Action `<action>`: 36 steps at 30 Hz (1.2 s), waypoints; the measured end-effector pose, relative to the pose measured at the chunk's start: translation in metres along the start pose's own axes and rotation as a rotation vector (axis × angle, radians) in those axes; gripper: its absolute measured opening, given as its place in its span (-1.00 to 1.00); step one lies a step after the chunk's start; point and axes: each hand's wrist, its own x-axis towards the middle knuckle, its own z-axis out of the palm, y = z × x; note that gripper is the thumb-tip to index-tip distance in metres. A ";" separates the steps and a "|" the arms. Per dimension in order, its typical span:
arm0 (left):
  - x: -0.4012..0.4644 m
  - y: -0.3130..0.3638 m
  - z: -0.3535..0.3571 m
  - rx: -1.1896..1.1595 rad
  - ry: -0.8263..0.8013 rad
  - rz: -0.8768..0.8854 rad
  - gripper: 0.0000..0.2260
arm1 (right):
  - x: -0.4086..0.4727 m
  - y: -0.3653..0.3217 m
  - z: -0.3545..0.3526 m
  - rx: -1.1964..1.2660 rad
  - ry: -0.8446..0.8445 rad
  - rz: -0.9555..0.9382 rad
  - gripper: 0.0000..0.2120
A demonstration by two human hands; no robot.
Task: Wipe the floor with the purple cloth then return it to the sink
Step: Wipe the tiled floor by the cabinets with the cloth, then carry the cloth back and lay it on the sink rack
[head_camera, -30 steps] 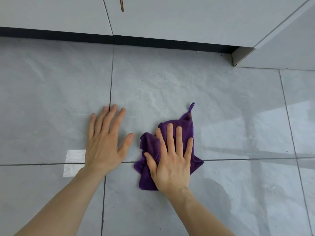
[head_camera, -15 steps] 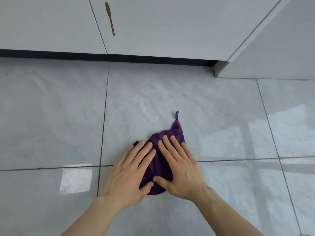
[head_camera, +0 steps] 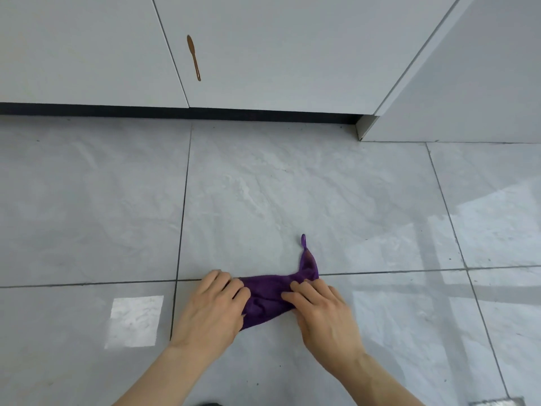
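The purple cloth (head_camera: 270, 294) lies bunched on the grey tiled floor (head_camera: 292, 200), across a grout line, its small hanging loop pointing away from me. My left hand (head_camera: 212, 309) grips the cloth's left end with curled fingers. My right hand (head_camera: 320, 313) pinches its right part, fingers bent onto the fabric. Both hands rest on the floor with the cloth gathered between them. The sink is not in view.
White cabinet doors (head_camera: 263, 54) with a brown handle (head_camera: 193, 57) stand at the back above a dark toe kick (head_camera: 175, 112). A white panel (head_camera: 468, 98) juts out at the right. A bright light patch (head_camera: 134, 320) shines on the floor at the left.
My left hand came off the bare floor onto the cloth. Both hands went from flat to curled, gathering the cloth into a bunch and drawing it nearer to me.
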 end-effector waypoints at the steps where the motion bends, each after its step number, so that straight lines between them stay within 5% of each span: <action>1: -0.003 0.003 -0.002 0.007 -0.018 0.026 -0.83 | -0.001 -0.001 -0.002 -0.007 -0.028 -0.002 -0.51; 9: -0.012 -0.001 -0.045 -0.202 -0.247 -0.048 -0.76 | 0.007 0.004 -0.049 0.220 -0.476 0.098 -0.78; 18: -0.012 -0.011 -0.170 -0.251 -0.262 -0.191 -0.82 | 0.020 -0.030 -0.167 0.264 -0.327 0.218 -0.86; 36: -0.101 0.064 -0.756 -0.232 -0.025 -0.221 -0.80 | -0.039 -0.214 -0.738 0.142 -0.069 0.294 -0.82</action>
